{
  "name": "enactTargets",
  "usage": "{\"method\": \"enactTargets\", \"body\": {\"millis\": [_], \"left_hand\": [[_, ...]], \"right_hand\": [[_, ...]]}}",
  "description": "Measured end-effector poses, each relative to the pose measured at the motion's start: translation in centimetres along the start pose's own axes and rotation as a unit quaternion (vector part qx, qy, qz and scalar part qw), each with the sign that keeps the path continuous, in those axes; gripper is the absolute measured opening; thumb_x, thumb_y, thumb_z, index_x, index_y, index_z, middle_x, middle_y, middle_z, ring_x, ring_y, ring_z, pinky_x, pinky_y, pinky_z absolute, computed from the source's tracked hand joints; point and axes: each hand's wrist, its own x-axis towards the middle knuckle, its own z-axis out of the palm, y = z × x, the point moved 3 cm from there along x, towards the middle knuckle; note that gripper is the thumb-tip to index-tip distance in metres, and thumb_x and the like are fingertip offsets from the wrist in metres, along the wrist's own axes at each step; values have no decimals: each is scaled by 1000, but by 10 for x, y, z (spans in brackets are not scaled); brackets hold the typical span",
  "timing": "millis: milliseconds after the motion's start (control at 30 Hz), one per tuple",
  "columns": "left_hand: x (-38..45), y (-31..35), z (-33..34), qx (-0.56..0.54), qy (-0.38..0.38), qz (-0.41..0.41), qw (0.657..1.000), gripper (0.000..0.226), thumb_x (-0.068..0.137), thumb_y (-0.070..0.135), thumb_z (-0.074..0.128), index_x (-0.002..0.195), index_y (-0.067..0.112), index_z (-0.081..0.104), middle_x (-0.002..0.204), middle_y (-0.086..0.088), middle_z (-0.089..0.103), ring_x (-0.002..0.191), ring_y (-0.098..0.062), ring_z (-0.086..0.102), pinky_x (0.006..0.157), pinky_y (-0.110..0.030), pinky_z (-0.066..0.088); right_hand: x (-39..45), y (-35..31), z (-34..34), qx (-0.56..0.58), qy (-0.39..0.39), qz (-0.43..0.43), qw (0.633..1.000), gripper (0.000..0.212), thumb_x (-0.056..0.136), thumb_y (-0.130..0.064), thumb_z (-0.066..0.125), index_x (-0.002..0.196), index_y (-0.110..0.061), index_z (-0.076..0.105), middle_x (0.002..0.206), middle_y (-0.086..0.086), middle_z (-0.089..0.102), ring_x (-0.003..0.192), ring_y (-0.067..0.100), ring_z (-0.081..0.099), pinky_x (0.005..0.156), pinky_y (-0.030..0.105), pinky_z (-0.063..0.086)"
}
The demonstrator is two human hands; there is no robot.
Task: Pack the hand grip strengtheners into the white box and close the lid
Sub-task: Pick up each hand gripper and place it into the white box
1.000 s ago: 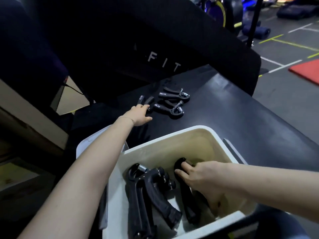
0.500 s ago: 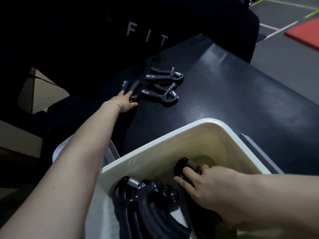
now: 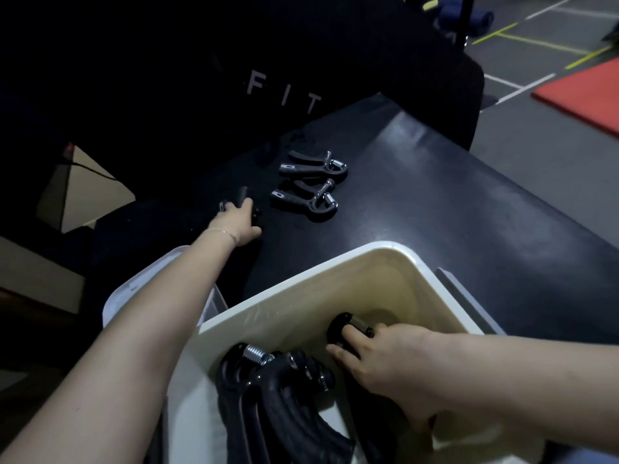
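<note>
The white box [image 3: 301, 296] stands open at the near edge of the black table [image 3: 435, 209]. Inside it lie black grip strengtheners [image 3: 278, 396] with steel springs. My right hand [image 3: 378, 360] reaches into the box and grips another strengthener [image 3: 338, 328] by its top end. Far across the table my left hand [image 3: 236, 219] curls its fingers around a black strengthener [image 3: 241, 199] lying there. Two more strengtheners [image 3: 311, 165] [image 3: 304, 202] lie just right of that hand.
The white lid [image 3: 134, 289] lies left of the box under my left forearm. A black padded panel [image 3: 284, 95] lettered FIT rises behind the table. A red mat [image 3: 586, 92] lies on the floor at the far right.
My left hand has closed its fingers around the strengthener on the table. My right hand stays in the box on its strengthener. The view has shifted slightly.
</note>
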Motion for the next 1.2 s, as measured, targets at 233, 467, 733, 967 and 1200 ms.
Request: {"method": "enactTargets", "body": {"millis": [233,467,733,967,1200], "left_hand": [[-63,-15,-30,-333,38,-121,934,48,93,18,52,129,-1,26,119,-23,52,103,-38,56,76,-41,55],[-136,-23,-67,-700,69,-99,704,12,93,10,42,82,9,47,75,-11,52,64,-25,60,50,-24,46],[-229,-10,-113,-646,110,65,752,24,100,12,34,99,14,58,81,-2,68,57,-15,71,63,-25,41],[-274,5,-106,-558,156,113,807,20,94,22,55,106,8,64,95,-12,69,84,-24,67,68,-34,57],[-303,22,-106,-484,155,199,838,15,85,23,68,93,12,76,87,-6,76,82,-23,72,78,-34,58]], "right_hand": [[-8,0,-1,48,20,44,998,108,76,-25,73,149,-14,-6,151,27,4,113,47,47,93,46,43],[-36,5,-26,112,160,74,978,77,69,-42,76,133,-18,40,125,11,47,108,36,54,90,40,46],[-88,16,-80,150,516,51,842,36,83,-28,62,117,-18,57,121,1,52,110,22,55,88,37,48],[-99,8,-73,186,523,44,830,96,72,-46,74,147,-19,21,154,1,19,142,18,19,114,35,26],[-110,-6,-56,245,473,28,846,43,81,-37,68,118,-16,63,113,3,67,102,13,60,90,24,43]]}}
